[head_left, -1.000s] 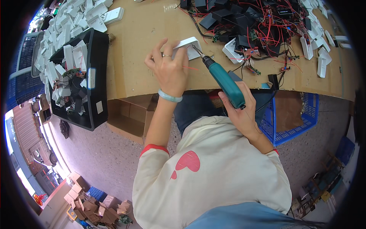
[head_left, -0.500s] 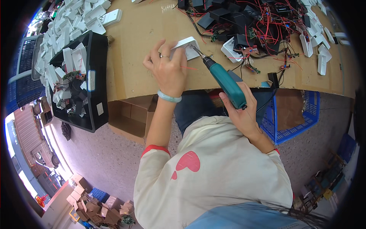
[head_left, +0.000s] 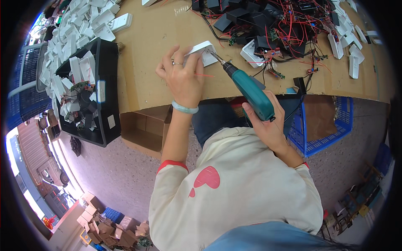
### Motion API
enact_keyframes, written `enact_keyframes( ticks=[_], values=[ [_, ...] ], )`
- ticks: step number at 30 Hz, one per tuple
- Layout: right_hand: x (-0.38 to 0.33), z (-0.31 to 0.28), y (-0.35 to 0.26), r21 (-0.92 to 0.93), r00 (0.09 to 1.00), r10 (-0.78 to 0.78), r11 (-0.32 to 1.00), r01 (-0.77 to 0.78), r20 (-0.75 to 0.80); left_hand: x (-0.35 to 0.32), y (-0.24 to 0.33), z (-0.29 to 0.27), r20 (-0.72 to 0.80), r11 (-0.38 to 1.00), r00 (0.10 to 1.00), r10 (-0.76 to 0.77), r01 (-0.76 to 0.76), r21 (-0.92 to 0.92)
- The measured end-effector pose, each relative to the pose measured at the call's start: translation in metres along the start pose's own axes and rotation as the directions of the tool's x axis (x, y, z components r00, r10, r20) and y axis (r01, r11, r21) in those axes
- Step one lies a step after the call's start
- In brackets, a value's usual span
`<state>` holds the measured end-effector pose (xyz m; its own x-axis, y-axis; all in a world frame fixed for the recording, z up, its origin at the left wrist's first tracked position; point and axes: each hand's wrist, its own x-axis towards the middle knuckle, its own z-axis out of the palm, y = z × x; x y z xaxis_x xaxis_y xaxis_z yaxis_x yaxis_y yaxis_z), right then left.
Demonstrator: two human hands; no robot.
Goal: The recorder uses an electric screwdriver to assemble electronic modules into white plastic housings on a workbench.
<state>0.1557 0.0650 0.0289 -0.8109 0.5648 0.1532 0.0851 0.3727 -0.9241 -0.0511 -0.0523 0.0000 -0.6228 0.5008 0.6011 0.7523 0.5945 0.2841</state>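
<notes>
Filling the upper left of the frame, a pile of white plastic pieces (head_left: 81,31) lies beyond a black bin (head_left: 111,106), which holds more white parts, black parts and circuit boards. Right of the bin, below the table edge, sits an open cardboard box (head_left: 144,134). On the bare stretch of the brown table (head_left: 146,46), your left hand (head_left: 183,77), with a ring and a pale bracelet (head_left: 184,108), grasps the left end of a white case (head_left: 209,61) in the upper middle of the frame; some of its fingertips are hidden. A red wire (head_left: 205,75) sticks out just beside that hand. The bit of the green electric screwdriver (head_left: 253,94) points into the open case; whether it touches a screw, you cannot tell. Your right hand (head_left: 269,124), near the centre, is wrapped around the lower end of the tool's body. At upper right, a heap of black boxes (head_left: 264,19) is tangled with red wires and boards. Below it, under the table, stands a blue basket (head_left: 328,143). More white covers (head_left: 354,67) lie along the heap's right side.
</notes>
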Motion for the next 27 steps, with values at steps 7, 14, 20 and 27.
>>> enact_keyframes(
  ticks=[7, 14, 20, 27],
  values=[
    [0.0061, 0.0037, 0.0058, -0.046, 0.998, -0.042, 0.998, 0.044, 0.036, -0.0003, 0.0006, 0.0009, 0.004, 1.0, 1.0, 0.002, -0.002, 0.017],
    [0.0078, 0.0066, 0.0073, -0.061, 0.997, -0.05, 0.997, 0.053, 0.05, 0.0007, 0.0005, 0.0013, 0.0, 1.0, 1.0, 0.005, -0.005, 0.016],
    [0.0077, 0.0052, 0.0088, -0.049, 0.998, -0.049, 0.997, 0.051, 0.05, 0.0006, 0.0006, 0.0003, 0.003, 1.0, 1.0, -0.006, 0.006, 0.007],
    [0.0079, 0.0045, 0.0082, -0.052, 0.997, -0.054, 0.997, 0.057, 0.052, 0.0017, 0.0012, 0.0006, 0.003, 1.0, 1.0, -0.003, 0.003, -0.003]
  ],
)
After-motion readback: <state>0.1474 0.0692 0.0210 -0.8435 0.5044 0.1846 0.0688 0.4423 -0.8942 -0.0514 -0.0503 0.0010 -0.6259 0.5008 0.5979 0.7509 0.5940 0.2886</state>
